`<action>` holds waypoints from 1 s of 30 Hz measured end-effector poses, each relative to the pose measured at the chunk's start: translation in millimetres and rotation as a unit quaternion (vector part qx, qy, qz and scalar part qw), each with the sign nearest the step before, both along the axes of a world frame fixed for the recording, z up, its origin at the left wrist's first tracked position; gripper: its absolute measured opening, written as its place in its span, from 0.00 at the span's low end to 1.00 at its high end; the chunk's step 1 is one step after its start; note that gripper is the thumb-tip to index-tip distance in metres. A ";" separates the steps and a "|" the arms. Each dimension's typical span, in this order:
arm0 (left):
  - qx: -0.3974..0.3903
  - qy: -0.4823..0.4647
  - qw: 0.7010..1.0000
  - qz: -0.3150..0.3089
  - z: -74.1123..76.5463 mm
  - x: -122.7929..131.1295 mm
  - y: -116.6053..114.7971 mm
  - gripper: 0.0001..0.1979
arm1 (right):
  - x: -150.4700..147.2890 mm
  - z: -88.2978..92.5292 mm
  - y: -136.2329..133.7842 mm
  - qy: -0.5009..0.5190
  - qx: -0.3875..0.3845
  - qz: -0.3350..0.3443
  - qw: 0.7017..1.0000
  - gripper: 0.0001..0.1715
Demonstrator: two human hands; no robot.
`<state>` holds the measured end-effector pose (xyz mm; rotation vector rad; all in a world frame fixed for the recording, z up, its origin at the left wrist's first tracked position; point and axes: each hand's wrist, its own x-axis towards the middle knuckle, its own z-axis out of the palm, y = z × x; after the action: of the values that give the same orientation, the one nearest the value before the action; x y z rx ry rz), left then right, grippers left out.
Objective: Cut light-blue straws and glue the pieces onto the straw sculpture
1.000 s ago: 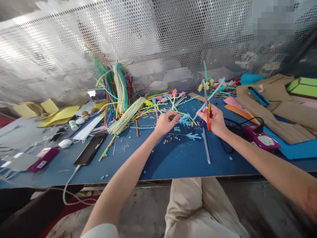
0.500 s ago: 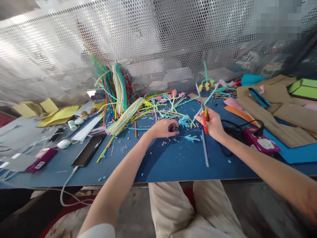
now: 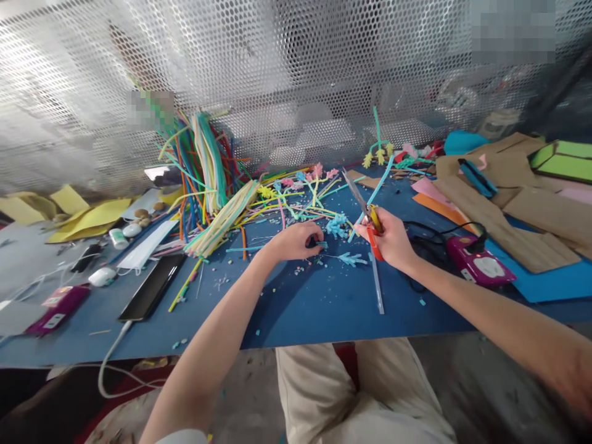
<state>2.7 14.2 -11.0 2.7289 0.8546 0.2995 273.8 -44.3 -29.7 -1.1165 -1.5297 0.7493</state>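
Observation:
My right hand (image 3: 392,242) is closed round a pair of scissors (image 3: 372,229) with orange and yellow handles, blades pointing up and away. A light blue pipe cleaner (image 3: 383,180) is held in the same hand, slanting up past the blades. Over the blue table my left hand (image 3: 296,240) has its fingers curled in a pinch, with a short blue pipe cleaner piece (image 3: 321,245) at the tips. Between the hands lie a blue leaf-shaped pipe cleaner sprig (image 3: 353,259) on a thin wire and a fluffier blue one (image 3: 338,226) behind it.
A bundle of pale pipe cleaners (image 3: 226,219) lies left of centre, with many coloured ones standing behind. A clear strip (image 3: 377,283) rests near my right hand. A phone (image 3: 152,287) is at left, a purple power socket (image 3: 481,262) at right, near brown cardboard (image 3: 509,203).
The scissors have tilted further left and their blades appear more open. A short blue piece now shows at my left fingertips. The whole view has shifted slightly.

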 end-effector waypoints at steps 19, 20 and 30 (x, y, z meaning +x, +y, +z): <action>0.049 0.062 0.996 0.049 7.0 2.0 -3.0 0.06 | 26.1 -1.9 27.3 -0.043 0.053 -0.128 0.989 0.19; 0.043 0.060 0.996 0.043 6.3 1.3 -1.8 0.05 | 27.8 -2.5 28.6 -0.048 0.056 -0.134 0.988 0.19; 0.061 0.051 0.997 0.013 7.0 1.7 -3.0 0.09 | 27.4 -2.3 28.2 -0.049 0.070 -0.109 0.990 0.15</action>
<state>4.4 11.1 -4.0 2.8685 0.9289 0.2263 301.2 -16.1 -32.0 -1.2057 -1.4879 0.4372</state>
